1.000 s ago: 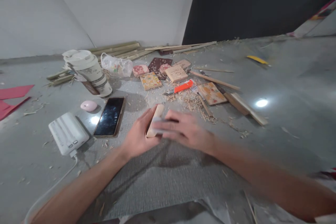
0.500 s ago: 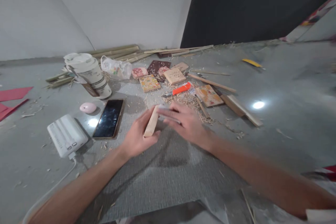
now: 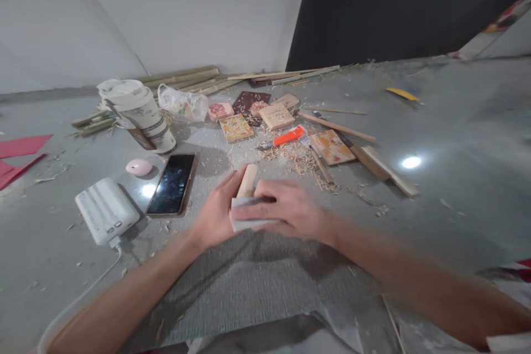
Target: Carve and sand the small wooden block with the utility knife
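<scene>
My left hand (image 3: 215, 213) is closed round a pale wooden block (image 3: 248, 180), whose far end sticks up above the thumb side. Against the block's near part, my right hand (image 3: 290, 209) presses a folded grey-white sheet that looks like sandpaper (image 3: 240, 225), its fingers lying over it. The sheet hides the near end of the block. Beyond both hands lie curly wood shavings (image 3: 305, 160) and an orange-handled utility knife (image 3: 287, 137). A dark smartphone (image 3: 172, 184) rests to the left of my left hand.
Behind are patterned square tiles (image 3: 332, 146), a carved wooden square (image 3: 276, 116), bamboo strips (image 3: 186, 78) and a plastic bag (image 3: 182, 104). On the left stand a lidded cup (image 3: 139, 113), a pink case (image 3: 139, 167) and a cabled power bank (image 3: 107, 211). A yellow cutter (image 3: 402, 94) lies far right.
My right hand has moved the sandpaper down along the block, from its far end toward its near end. My left hand stays in about the same place, holding the block.
</scene>
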`<act>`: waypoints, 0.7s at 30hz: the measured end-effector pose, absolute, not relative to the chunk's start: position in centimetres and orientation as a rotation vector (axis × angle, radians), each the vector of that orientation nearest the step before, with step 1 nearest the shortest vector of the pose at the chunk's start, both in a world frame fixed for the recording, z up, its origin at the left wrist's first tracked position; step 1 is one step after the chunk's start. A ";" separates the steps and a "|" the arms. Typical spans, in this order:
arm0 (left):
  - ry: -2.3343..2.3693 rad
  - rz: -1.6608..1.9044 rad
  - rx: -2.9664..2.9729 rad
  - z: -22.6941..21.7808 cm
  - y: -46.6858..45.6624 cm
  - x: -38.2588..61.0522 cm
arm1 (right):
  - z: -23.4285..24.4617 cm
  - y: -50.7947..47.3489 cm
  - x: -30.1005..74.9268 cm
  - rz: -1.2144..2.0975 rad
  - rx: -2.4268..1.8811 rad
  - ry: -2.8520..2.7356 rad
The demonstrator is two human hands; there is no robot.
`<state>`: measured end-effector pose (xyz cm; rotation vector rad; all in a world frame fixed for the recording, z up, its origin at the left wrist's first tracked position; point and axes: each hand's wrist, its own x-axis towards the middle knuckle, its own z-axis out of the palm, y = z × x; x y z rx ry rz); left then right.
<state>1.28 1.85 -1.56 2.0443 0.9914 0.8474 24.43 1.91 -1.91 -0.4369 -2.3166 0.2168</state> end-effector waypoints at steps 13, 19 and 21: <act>0.991 0.868 2.055 -1.7 2.0 0.8 | -2.5 3.1 24.9 0.267 -0.590 -2.251; 0.984 0.829 2.071 -2.0 1.9 0.8 | -2.3 3.0 25.1 0.227 -0.622 -2.242; 0.966 0.805 2.091 -2.1 1.8 0.8 | -2.4 2.7 25.0 0.232 -0.542 -2.277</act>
